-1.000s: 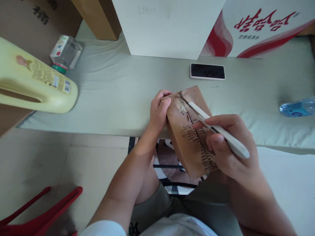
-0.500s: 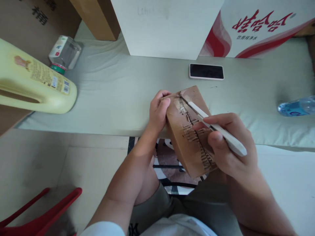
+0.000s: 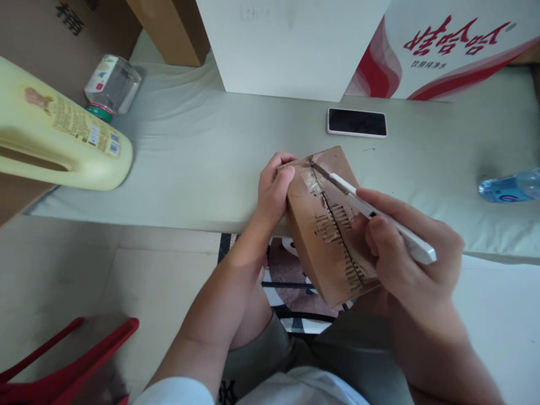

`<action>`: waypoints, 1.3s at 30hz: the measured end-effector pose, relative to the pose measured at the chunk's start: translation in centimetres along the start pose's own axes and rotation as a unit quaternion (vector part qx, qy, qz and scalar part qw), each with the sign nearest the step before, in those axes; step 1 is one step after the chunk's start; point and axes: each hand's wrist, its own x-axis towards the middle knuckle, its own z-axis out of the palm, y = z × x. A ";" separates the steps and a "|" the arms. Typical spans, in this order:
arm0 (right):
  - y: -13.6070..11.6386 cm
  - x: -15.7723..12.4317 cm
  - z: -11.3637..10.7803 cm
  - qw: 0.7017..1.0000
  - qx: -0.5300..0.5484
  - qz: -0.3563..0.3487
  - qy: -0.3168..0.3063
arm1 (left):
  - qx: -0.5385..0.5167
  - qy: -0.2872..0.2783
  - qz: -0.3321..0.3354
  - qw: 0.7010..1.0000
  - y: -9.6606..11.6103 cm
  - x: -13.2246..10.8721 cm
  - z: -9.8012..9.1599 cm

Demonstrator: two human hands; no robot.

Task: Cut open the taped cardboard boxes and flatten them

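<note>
A brown cardboard box [image 3: 312,247] rests tilted between the edge of the bench and my lap. Its upper face is torn along a central seam, with ribbed cardboard showing. My left hand [image 3: 276,185] grips the box's far left corner, thumb on top and fingers curled over the far end. In my right hand [image 3: 413,253] is a white utility knife [image 3: 379,216], held by its handle. The blade is out, and its tip touches the far end of the seam, close to my left thumb.
A phone [image 3: 356,123] lies beyond the box on the cloth-covered bench [image 3: 189,169]. White cartons [image 3: 291,50] stand behind it. To the left are a yellow jug [image 3: 84,140] and a clear jar [image 3: 113,84]; a water bottle [image 3: 508,187] lies right. Something red [image 3: 84,360] stands on the floor.
My right hand has shifted right and slightly back along with the knife, and more blade shows. The tip stays near the seam's far end. My left hand keeps its grip on the box.
</note>
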 end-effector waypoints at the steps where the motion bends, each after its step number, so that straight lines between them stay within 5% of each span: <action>1: 0.0 -0.2 0.0 1.000 -0.001 0.000 0.008 | 0.001 -0.001 -0.002 1.000 0.0 0.0 0.0; 39: -0.7 -0.9 -0.2 0.999 -0.007 -0.025 0.034 | 0.010 -0.007 -0.001 1.000 0.3 -0.1 0.0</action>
